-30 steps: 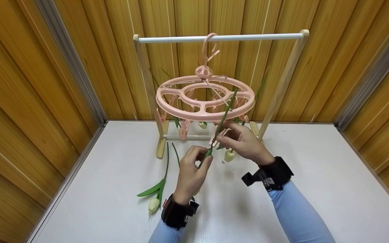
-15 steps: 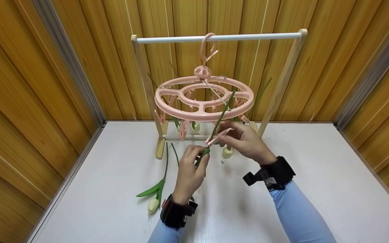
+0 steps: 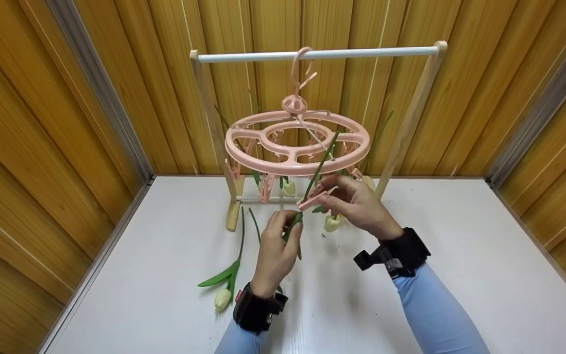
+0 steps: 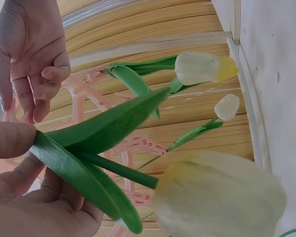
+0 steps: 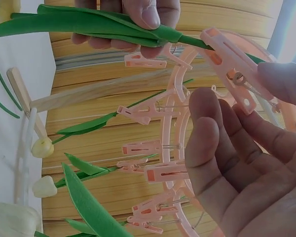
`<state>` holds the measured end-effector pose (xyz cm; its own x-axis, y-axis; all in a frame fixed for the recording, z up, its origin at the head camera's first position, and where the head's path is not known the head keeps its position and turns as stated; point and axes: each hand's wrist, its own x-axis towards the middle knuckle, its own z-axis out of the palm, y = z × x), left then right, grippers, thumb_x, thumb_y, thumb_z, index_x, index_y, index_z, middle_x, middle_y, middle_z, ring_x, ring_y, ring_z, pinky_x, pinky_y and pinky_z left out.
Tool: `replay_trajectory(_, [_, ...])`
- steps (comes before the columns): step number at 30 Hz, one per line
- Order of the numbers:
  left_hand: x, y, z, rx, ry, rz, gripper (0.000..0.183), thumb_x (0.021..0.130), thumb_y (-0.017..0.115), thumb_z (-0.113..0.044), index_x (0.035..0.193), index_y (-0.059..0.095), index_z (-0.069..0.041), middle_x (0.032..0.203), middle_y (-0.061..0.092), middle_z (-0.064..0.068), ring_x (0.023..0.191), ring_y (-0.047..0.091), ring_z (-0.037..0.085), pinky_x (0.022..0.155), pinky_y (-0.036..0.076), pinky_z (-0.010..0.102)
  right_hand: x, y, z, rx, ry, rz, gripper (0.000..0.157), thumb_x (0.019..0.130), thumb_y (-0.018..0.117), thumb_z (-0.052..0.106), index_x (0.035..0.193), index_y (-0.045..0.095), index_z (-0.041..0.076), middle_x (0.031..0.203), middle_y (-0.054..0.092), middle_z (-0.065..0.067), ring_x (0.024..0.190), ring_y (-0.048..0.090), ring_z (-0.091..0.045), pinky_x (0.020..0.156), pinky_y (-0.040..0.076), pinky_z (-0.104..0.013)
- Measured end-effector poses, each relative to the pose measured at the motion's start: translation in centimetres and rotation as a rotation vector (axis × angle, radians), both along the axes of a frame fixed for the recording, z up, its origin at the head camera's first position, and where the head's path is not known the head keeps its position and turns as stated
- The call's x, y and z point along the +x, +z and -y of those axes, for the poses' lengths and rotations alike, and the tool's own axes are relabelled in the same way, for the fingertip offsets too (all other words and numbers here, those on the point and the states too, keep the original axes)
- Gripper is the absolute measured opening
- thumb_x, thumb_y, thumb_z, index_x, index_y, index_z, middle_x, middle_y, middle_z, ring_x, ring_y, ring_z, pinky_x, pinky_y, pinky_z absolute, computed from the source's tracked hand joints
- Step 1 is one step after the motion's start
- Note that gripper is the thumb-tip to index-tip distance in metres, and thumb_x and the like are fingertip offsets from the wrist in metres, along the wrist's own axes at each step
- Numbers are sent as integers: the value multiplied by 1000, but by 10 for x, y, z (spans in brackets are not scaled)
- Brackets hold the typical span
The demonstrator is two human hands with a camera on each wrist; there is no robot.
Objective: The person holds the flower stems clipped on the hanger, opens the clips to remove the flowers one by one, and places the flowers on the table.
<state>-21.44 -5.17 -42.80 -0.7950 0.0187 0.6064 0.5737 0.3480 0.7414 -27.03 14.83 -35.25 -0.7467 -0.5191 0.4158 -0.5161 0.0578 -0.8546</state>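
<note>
My left hand (image 3: 279,243) pinches an artificial white tulip (image 4: 219,195) at the base of its leaves; the bloom points down, and the bare stem (image 3: 320,169) slants up in front of the hanger. Between thumb and fingertips, my right hand (image 3: 359,206) holds a pink clothes peg (image 5: 232,69), its tip lying across that stem just above the leaves. The round pink clip hanger (image 3: 258,164) hangs by its hook from a rail. Other tulips (image 5: 86,126) hang head down from its pegs, behind my hands.
A wooden stand (image 3: 413,113) with a white rail (image 3: 371,52) carries the hanger. On the white table (image 3: 175,221), a loose tulip (image 3: 222,298) lies to the left, and another stem (image 3: 254,222) shows beside it. Wood-patterned panels (image 3: 165,98) close in the back and sides.
The peg in my right hand has turned from lying along the stem to crossing it. The held tulip and left hand have shifted slightly left.
</note>
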Motion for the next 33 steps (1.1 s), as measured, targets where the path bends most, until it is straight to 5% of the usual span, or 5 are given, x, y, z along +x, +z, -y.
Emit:
replay_trajectory(8, [1, 2, 0, -6, 3, 9, 11, 103, 60, -5, 110, 66, -1, 99, 59, 5, 88, 56, 15, 77, 50, 30, -1, -1, 0, -30, 38, 14, 26, 100, 66, 4, 121, 59, -9, 112, 71, -25, 91, 74, -19, 76, 61, -35])
replay_trajectory(25, [0, -1, 0, -11, -24, -13, 14, 105, 58, -8, 111, 68, 0, 96, 62, 6, 85, 58, 15, 74, 50, 30, -3, -3, -1, 15, 7, 12, 22, 101, 65, 6, 120, 64, -6, 109, 75, -19, 92, 72, -26, 76, 59, -29])
replay_trajectory(33, [-1, -1, -1, -3, -22, 1, 12, 103, 61, -7, 107, 70, -1, 95, 65, 6, 85, 61, 14, 75, 53, 28, -1, -4, -2, -22, 6, 1, 22, 101, 64, 4, 119, 64, -9, 110, 73, -23, 92, 74, -16, 78, 61, -37])
